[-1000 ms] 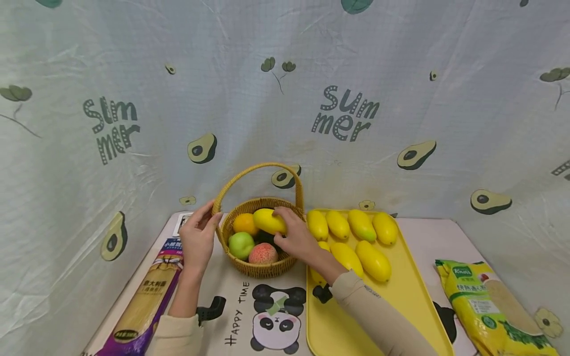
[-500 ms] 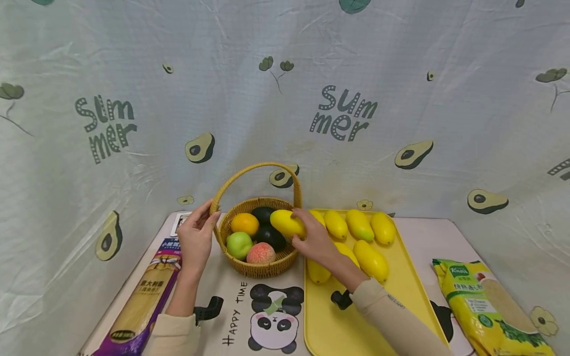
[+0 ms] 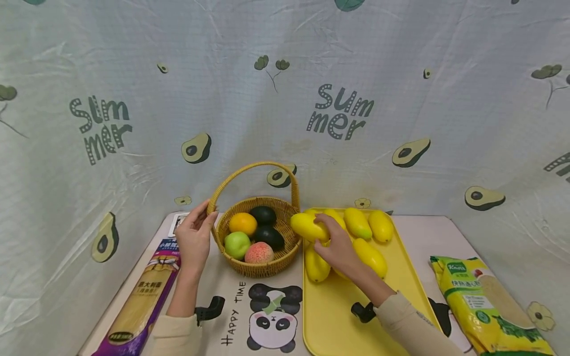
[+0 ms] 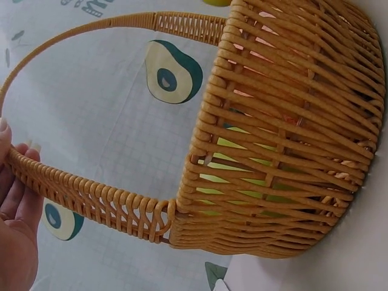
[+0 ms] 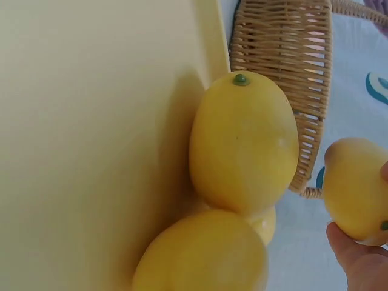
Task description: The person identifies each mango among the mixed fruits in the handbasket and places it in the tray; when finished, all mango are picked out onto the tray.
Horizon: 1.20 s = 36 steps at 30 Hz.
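Observation:
In the head view, my left hand (image 3: 194, 244) grips the left side of the handle of a wicker basket (image 3: 262, 269); the left wrist view shows its fingers around the handle (image 4: 103, 203). Inside the basket lie an orange (image 3: 242, 224), a green apple (image 3: 237, 245), a peach (image 3: 259, 252) and two dark oval fruits (image 3: 269, 238). My right hand (image 3: 338, 249) holds a yellow mango (image 3: 307, 227) just right of the basket, above the tray's far left corner. It is also visible in the right wrist view as a mango (image 5: 357, 188) between thumb and fingers.
Several more mangoes (image 3: 380, 226) lie on the yellow tray (image 3: 343, 316), some partly hidden by my right hand. A spaghetti pack (image 3: 142, 296) lies at the left and a yellow Knorr bag (image 3: 490, 304) at the right. A patterned curtain (image 3: 249, 113) hangs behind.
The mango in my right hand has moved right, from over the basket to over the tray, uncovering the dark fruits. My left hand stays on the handle.

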Motion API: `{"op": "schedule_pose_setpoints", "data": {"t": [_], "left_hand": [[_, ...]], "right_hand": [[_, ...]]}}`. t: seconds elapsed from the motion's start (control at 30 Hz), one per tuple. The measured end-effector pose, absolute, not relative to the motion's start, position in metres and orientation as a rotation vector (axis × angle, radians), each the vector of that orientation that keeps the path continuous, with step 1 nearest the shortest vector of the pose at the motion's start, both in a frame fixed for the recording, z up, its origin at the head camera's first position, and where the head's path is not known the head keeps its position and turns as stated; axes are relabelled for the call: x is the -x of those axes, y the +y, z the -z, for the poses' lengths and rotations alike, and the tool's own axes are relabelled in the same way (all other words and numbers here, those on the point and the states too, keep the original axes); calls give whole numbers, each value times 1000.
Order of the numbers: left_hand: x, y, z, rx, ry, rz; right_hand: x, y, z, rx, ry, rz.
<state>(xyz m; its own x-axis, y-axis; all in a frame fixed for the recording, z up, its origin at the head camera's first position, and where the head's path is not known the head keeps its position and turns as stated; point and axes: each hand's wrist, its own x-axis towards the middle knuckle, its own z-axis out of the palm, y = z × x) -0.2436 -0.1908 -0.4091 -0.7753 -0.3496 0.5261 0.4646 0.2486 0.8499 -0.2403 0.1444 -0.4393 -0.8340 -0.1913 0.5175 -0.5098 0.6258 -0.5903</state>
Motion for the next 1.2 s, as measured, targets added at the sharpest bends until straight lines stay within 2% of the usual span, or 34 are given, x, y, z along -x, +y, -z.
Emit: {"op": "schedule_pose_setpoints", "data": {"t": [0.57,0.83,1.2], "left_hand": [[241,-190,408,120,-1849,1626],[224,-181,388,105,-1871,1596],[222,-179,385,100,-1889,1587]], "right_hand": [[218,205,439,-376,-2361,-1064],[209,224,443,-263,-2345,-1068],[197,246,450,-159,-2365,-1057]]}}
